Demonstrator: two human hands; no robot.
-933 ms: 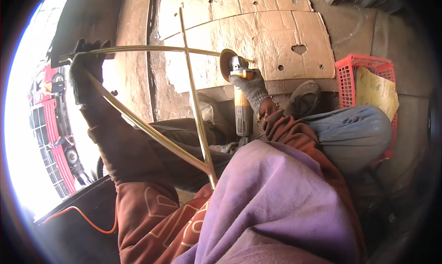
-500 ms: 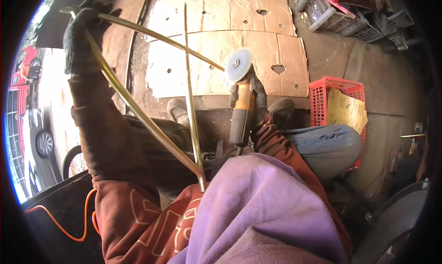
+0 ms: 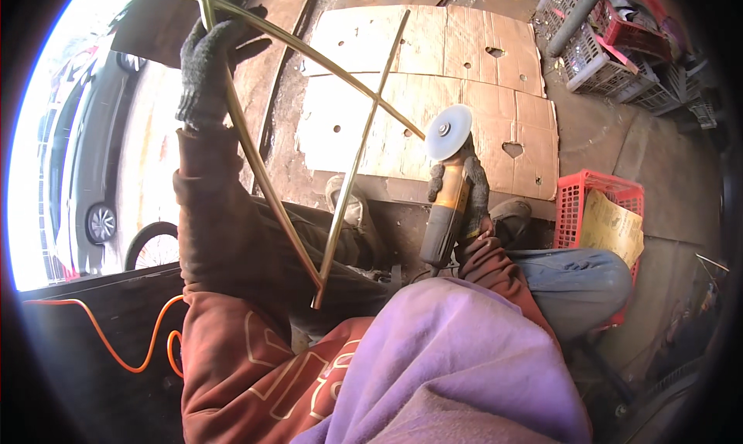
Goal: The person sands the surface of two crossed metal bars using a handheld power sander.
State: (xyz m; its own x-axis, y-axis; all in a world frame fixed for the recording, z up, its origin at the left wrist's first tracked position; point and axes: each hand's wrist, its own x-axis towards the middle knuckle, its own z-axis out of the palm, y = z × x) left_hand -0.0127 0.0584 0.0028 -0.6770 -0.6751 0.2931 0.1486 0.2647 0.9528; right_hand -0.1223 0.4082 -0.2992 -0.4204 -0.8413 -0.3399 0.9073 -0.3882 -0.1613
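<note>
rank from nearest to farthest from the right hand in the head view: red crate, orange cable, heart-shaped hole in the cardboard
From the right hand on the grinder:
1. Heart-shaped hole, just up and right of it in the cardboard.
2. Red crate, farther right, on the floor.
3. Orange cable, far lower left, past the other arm.

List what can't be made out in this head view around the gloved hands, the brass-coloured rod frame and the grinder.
- Whether the grinder disc touches the rod frame or only overlaps it: one view, no depth.
- Right hand: mostly hidden behind the grinder body.
- Frame's lower joint: set against dark clothing, so what it rests on is unclear.
- Red crate: contents covered by a yellowish sheet.
- Orange cable: its ends are lost in shadow.
</note>
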